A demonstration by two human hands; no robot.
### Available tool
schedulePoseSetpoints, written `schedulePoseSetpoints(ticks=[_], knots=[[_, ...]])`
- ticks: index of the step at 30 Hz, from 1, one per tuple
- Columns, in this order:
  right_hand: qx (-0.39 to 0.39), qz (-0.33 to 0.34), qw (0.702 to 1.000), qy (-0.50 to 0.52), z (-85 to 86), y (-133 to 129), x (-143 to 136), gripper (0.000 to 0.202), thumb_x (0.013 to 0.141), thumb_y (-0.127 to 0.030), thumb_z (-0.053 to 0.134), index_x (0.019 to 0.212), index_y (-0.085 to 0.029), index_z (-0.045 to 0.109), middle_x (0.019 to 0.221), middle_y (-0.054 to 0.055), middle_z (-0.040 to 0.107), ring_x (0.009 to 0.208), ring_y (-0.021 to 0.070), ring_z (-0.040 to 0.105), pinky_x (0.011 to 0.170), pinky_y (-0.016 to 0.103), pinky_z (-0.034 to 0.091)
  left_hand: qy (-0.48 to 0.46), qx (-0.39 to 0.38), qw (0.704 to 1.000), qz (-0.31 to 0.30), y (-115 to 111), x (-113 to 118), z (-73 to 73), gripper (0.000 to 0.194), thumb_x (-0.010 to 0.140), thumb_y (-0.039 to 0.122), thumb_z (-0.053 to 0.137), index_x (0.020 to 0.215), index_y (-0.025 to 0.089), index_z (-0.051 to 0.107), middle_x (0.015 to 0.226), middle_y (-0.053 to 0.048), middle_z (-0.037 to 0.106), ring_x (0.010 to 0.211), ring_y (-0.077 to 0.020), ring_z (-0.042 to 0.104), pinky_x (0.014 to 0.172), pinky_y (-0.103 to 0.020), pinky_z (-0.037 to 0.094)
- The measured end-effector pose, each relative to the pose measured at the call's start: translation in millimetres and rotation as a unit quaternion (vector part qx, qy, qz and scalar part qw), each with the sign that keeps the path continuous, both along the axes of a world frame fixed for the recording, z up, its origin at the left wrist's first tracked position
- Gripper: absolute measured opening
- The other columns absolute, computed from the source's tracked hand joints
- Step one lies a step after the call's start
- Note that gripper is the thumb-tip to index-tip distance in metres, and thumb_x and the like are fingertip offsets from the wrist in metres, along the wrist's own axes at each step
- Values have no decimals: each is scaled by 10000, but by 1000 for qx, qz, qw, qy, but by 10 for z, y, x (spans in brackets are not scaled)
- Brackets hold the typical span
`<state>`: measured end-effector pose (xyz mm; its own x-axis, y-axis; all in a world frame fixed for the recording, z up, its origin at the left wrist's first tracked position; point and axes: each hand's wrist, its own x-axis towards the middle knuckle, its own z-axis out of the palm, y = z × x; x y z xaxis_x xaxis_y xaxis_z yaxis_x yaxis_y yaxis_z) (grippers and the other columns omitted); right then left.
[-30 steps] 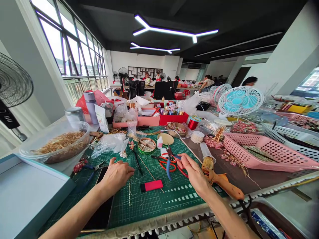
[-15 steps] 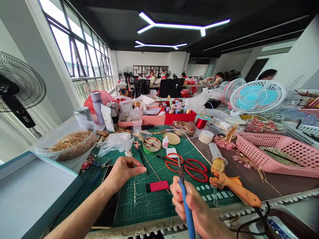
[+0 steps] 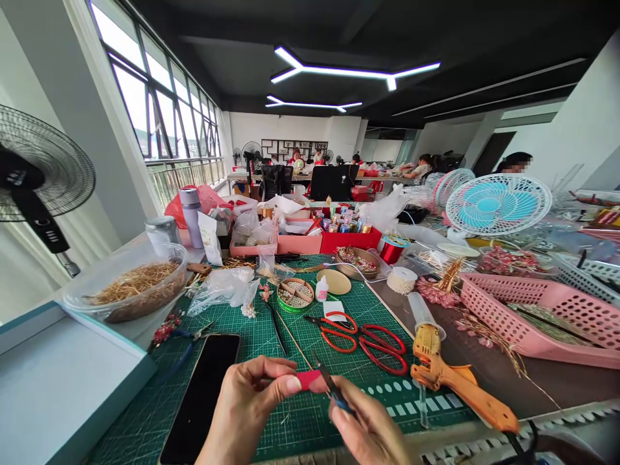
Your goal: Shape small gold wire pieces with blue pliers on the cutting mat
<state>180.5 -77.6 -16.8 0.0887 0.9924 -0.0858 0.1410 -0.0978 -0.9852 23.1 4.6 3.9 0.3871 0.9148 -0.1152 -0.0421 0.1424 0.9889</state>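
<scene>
Head view shows both hands drawn together low in the middle, over a green mat [image 3: 290, 426] on the bench [image 3: 453, 336]. The right hand [image 3: 365, 420] is closed around blue-handled pliers [image 3: 332, 387], their dark tips angled up and left, toward the other hand; holding them so probably lets the tips work close to the fingers. The left hand [image 3: 249, 403] has thumb and forefinger bent toward each other, a shape that suits something fine. A red bar [image 3: 309, 379] shows behind the gap, so I cannot tell whether the tips meet or grip anything. The bar itself is partly hidden by both hands and seems to lie on the mat just beyond them.

Other things ring this spot, presumably to keep its middle free and everything within reach. A phone [image 3: 201, 394] lies flat beside the left hand. Beyond the right hand are red scissors [image 3: 385, 352], handles toward the near side, and a glue gun [image 3: 436, 371], its grip angled to the near right, likely for easy picking up. Farther back, a divided tin [image 3: 290, 309] keeps beads [image 3: 301, 290] sorted, with a small bottle [image 3: 321, 290] upright just beside it.
</scene>
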Motion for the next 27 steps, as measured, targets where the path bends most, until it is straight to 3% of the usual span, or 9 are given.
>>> schedulePoseSetpoints(ticks=[2,5,9,13,17,23,25,27], knots=[[33,10,994,-108,103,0,97,402,676,-246,528,1071,-198,582,796,39,602,665,168,541,591,256,450,19,-18,1000,3,17,-45,-1,271,478,390,799,553,163,670,621,-28,676,589,-144,546,581,-246,404],[83,40,968,-234,228,14,198,538,551,-94,463,1051,-216,619,921,61,645,752,193,603,658,267,488,58,-13,998,3,14,-69,0,261,453,355,801,511,154,645,506,7,610,515,-115,458,525,-232,342],[96,69,939,-324,343,23,228,664,480,-56,419,1078,-260,625,964,45,650,876,206,614,773,293,486,137,30,990,-15,-9,-62,28,190,513,317,757,523,162,649,517,11,632,538,-131,478,547,-236,349],[58,85,919,-380,393,23,184,677,493,-64,431,1110,-276,615,961,45,660,837,225,626,699,303,503,190,59,980,-28,-40,-60,69,164,568,319,707,531,172,646,541,11,660,567,-149,522,565,-237,367],[50,97,915,-389,362,9,137,646,507,-40,429,1076,-271,628,932,27,669,772,201,639,637,269,504,213,71,974,-23,-75,-56,78,157,576,316,695,528,176,644,551,13,672,581,-161,552,566,-238,380],[48,80,924,-371,261,-17,94,601,546,-50,442,1075,-242,652,992,43,697,871,219,651,665,258,531,279,91,956,-33,-120,-86,42,165,604,350,691,600,186,680,608,-5,692,638,-200,601,596,-262,421],[70,63,931,-352,218,-36,99,572,541,-61,450,1040,-228,676,970,56,711,842,227,666,694,276,541,330,139,933,-26,-137,-203,16,260,604,393,695,781,203,703,751,-24,720,755,-237,622,700,-304,442],[92,36,941,-323,156,-59,118,519,560,-82,466,1009,-210,694,961,76,716,842,241,672,722,294,545,411,219,884,35,-158,-383,-17,467,609,441,682,1018,217,640,979,-61,700,940,-285,592,844,-378,409]])
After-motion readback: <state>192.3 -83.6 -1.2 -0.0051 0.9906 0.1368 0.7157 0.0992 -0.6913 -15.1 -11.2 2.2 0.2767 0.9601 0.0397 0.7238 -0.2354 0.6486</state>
